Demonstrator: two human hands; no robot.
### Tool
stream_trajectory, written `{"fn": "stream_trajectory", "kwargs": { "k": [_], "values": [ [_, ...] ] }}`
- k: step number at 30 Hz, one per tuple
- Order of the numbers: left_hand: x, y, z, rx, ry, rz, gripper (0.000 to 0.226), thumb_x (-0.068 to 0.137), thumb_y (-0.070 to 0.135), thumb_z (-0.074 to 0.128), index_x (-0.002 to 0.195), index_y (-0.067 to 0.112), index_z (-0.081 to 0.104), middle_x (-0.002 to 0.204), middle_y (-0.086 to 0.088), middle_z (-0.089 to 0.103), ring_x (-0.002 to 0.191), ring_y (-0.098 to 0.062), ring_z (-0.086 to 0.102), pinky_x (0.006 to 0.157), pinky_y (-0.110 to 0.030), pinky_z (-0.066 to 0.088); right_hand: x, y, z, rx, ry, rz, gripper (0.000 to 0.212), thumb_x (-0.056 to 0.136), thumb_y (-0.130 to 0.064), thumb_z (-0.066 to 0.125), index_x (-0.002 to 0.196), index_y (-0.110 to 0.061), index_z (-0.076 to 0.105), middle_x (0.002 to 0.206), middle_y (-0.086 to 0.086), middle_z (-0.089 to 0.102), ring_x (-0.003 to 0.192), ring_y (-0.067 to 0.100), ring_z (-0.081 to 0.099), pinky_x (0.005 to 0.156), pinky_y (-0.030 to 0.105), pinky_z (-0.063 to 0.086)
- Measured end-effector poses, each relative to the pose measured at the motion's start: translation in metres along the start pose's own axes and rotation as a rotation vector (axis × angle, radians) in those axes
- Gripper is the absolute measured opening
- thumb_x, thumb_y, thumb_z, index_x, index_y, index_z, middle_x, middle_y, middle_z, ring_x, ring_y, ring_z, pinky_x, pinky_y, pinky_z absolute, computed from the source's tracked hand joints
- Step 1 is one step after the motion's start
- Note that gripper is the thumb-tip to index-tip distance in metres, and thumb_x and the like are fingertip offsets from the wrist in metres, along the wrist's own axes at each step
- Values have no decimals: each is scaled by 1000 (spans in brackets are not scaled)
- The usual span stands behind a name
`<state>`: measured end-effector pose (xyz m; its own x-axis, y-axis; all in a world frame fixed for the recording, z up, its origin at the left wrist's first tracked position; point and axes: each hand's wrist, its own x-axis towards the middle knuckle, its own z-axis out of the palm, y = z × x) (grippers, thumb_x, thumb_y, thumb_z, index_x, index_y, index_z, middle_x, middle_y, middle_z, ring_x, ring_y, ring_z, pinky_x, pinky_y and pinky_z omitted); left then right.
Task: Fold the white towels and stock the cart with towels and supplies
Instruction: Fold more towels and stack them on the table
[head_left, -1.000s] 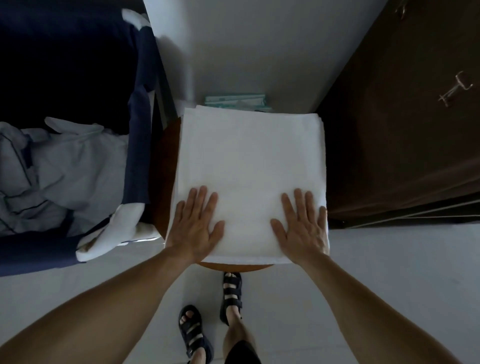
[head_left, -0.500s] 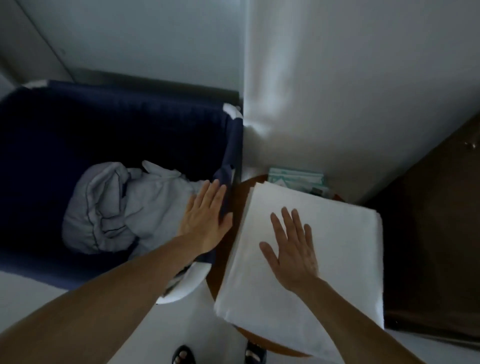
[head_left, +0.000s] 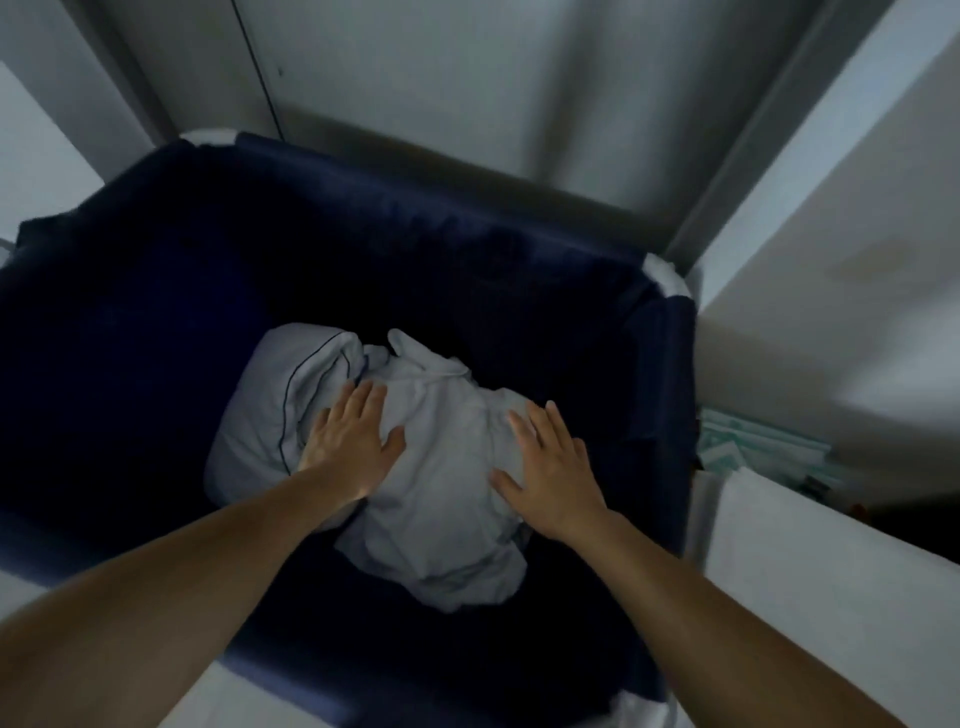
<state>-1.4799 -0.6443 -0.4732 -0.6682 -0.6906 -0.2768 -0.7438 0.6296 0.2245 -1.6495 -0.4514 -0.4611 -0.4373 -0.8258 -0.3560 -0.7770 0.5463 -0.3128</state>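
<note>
Both hands are coming off the folded towels (head_left: 810, 561) and reaching down into the navy laundry bin (head_left: 156, 322), the view swinging left with them. Now the left hand (head_left: 350, 449) is resting flat on the crumpled white linen (head_left: 441, 519), fingers straight and spread, gripping nothing; the right hand (head_left: 548, 470) is lying palm down just beside it, fingers fanned, holding nothing either. Those folded towels are sitting outside the bin at the right edge, teal packets (head_left: 753, 449) lying just behind them
</note>
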Motion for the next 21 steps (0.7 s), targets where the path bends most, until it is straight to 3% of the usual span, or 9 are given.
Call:
{"fn": "stream_trajectory", "kwargs": {
  "k": [3, 7, 12, 17, 19, 20, 21],
  "values": [
    [39, -31, 21, -12, -68, 35, 71, 101, 53, 28, 157, 13, 13, 165, -7, 10, 153, -24, 3, 122, -44, 11, 52, -12, 42, 16, -138, 101, 88, 93, -64, 44, 158, -26, -2, 166, 0, -10, 152, 25, -13, 120, 60, 8],
    [83, -62, 80, -22, -182, 129, 101, 75, 69, 1, 157, 13, 15, 165, -8, 13, 152, -25, 6, 122, -46, 13, 109, -6, 113, 55, -298, 207, 94, 92, -64, 50, 158, -29, -7, 166, -3, -13, 151, 24, -17, 119, 62, 4],
    [132, -94, 178, -3, -241, 207, 97, 79, 66, 4, 156, 9, 22, 162, -11, 22, 152, -27, 12, 121, -48, 15, 175, 15, 220, 5, -457, 297, 113, 83, -71, 58, 155, -30, -19, 162, 0, -27, 149, 30, -24, 115, 70, 3],
    [168, -117, 239, 46, -264, 306, 90, 84, 62, 7, 156, 10, 23, 163, -9, 23, 152, -26, 12, 119, -46, 17, 216, 11, 319, -104, -497, 228, 131, 67, -83, 63, 156, -27, -16, 162, 7, -27, 147, 36, -27, 107, 77, 1],
    [177, -124, 256, 44, -249, 325, 86, 87, 60, 13, 154, 9, 27, 161, -11, 26, 151, -27, 15, 118, -48, 19, 216, 5, 351, -187, -506, 192, 132, 63, -77, 72, 159, -21, 0, 164, 15, -8, 148, 42, -15, 101, 82, 8],
    [179, -127, 263, 31, -245, 328, 83, 89, 58, 17, 153, 7, 30, 160, -12, 30, 151, -28, 18, 117, -49, 21, 216, 5, 365, -233, -464, 185, 123, 60, -66, 81, 156, -16, 23, 160, 21, 17, 147, 46, 2, 96, 84, 20],
    [180, -129, 267, 16, -242, 332, 81, 90, 56, 21, 152, 6, 34, 158, -13, 33, 150, -30, 21, 116, -50, 23, 214, 5, 377, -276, -366, 168, 100, 57, -51, 87, 141, -12, 50, 143, 24, 44, 138, 46, 23, 87, 82, 35]
  ]
}}
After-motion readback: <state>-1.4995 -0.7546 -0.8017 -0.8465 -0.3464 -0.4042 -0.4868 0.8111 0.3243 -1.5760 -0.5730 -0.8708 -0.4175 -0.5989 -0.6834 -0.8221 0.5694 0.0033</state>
